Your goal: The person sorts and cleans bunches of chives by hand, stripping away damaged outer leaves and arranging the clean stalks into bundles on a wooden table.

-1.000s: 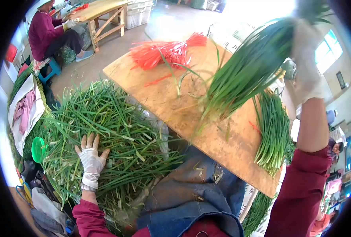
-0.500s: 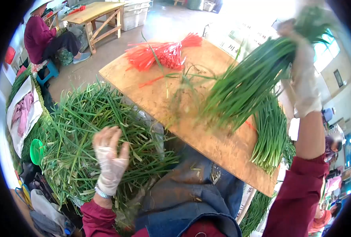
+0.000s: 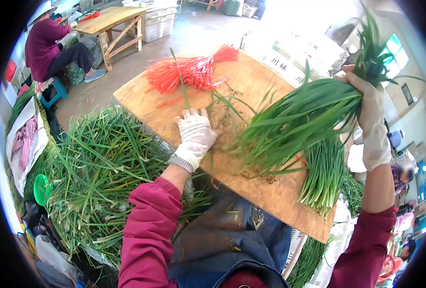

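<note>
My right hand [image 3: 369, 110], in a whitish glove, is wrapped round a large bunch of long green stalks [image 3: 304, 120], whose lower part hangs slanting over the wooden board [image 3: 280, 197]. Gloved and with its fingers apart, my left hand [image 3: 195, 134] rests on the board near loose green bits and brown debris. Above it on the board lies a bundle of red ties [image 3: 189, 72]. A second bunch of green stalks [image 3: 323, 173] lies along the board's right edge.
A big heap of loose green stalks [image 3: 102, 168] fills the left, beside a green bowl [image 3: 41, 189]. White crates [image 3: 285, 60] stand behind the board. Another person [image 3: 50, 43] sits near a wooden table [image 3: 108, 19] at the upper left. More people are at the far right.
My left hand has risen from the loose heap and moved right onto the board. The bunch in my right hand has swung lower, its lower part closer to the board.
</note>
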`<action>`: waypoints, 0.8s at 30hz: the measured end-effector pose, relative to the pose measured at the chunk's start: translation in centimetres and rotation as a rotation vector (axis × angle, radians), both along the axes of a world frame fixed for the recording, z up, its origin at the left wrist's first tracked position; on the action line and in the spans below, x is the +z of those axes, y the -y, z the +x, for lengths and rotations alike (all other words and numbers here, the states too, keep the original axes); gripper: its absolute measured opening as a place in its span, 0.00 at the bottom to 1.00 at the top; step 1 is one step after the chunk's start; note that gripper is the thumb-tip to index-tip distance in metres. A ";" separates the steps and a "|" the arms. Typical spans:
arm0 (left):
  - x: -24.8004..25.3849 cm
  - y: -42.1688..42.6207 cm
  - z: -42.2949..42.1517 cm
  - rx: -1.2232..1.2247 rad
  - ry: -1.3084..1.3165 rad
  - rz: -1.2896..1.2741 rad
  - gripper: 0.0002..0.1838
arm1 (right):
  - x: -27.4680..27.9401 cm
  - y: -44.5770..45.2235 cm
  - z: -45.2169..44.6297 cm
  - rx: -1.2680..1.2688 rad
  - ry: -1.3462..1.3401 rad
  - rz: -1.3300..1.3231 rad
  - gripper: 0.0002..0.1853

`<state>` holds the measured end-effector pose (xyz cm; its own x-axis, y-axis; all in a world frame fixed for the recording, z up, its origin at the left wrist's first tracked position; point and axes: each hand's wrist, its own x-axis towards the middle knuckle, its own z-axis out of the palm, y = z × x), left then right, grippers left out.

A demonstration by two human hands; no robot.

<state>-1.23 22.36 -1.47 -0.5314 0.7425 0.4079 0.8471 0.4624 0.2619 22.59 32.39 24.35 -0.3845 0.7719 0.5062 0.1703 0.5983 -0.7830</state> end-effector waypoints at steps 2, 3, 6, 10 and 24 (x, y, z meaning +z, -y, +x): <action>-2.1 -0.6 0.0 -0.097 -0.066 0.072 0.19 | 0.1 -0.4 0.9 -0.005 -0.110 -0.091 0.15; -2.4 -0.1 0.2 -0.128 -0.075 0.059 0.16 | 0.4 -0.9 1.6 -0.031 -0.183 -0.167 0.15; -2.7 2.1 1.6 -0.192 -0.086 0.076 0.10 | -0.3 -2.2 3.0 0.036 -0.274 -0.173 0.15; -2.0 8.7 3.0 -0.349 -0.070 0.119 0.12 | -0.4 -2.4 3.6 0.116 -0.336 -0.179 0.17; 2.1 22.2 1.2 -0.220 -0.068 0.135 0.14 | -0.3 -3.0 3.5 0.245 -0.338 -0.172 0.15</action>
